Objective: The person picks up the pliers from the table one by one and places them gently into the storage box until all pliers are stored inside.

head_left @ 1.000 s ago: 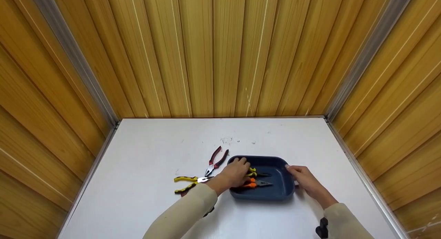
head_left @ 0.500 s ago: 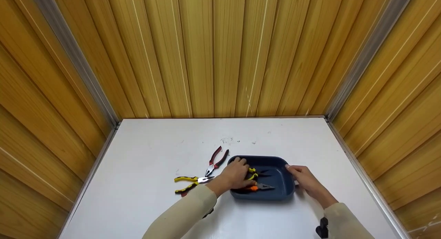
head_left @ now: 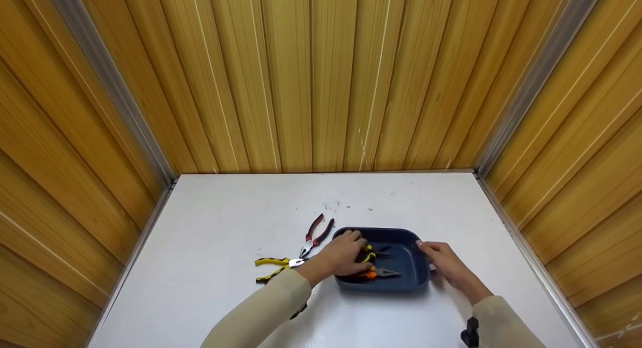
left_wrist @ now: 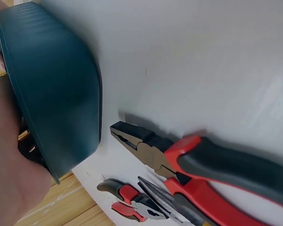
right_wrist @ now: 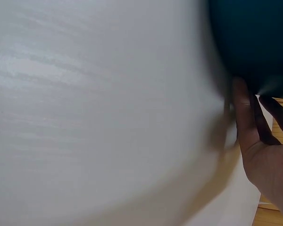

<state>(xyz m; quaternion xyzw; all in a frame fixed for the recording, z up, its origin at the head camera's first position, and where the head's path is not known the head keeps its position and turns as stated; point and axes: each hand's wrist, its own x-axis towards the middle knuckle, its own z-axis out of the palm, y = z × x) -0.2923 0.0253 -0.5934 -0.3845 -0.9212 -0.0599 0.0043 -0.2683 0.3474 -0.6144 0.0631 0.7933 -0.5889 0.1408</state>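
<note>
A dark blue tray point(head_left: 419, 273) stands on the white table. My right hand point(head_left: 448, 264) grips its right end, thumb over the rim and fingers against the outside, as the right wrist view shows. My left hand point(head_left: 343, 255) reaches into the tray's left side, thumb on the orange-handled pliers point(head_left: 383, 273); its fingertips are hidden. Yellow-and-black pliers point(head_left: 370, 251) lie behind them, handles partly covered by that hand. Outside, left of the tray, lie yellow-handled pliers point(head_left: 273, 262) and red-and-black pliers point(head_left: 308, 245). Another red-and-black pair point(left_wrist: 160, 160) shows close in the left wrist view.
Wood-patterned panels point(head_left: 321, 77) close off the back and both sides of the table point(head_left: 225, 207). Metal strips point(head_left: 521, 82) run up the corners. My left sleeve point(head_left: 266, 308) passes over part of the loose pliers.
The orange-handled pliers have shifted slightly right and nearer inside the tray, with my left thumb spreading toward them. The yellow-and-black pair has also shifted a little. My right hand stays on the tray.
</note>
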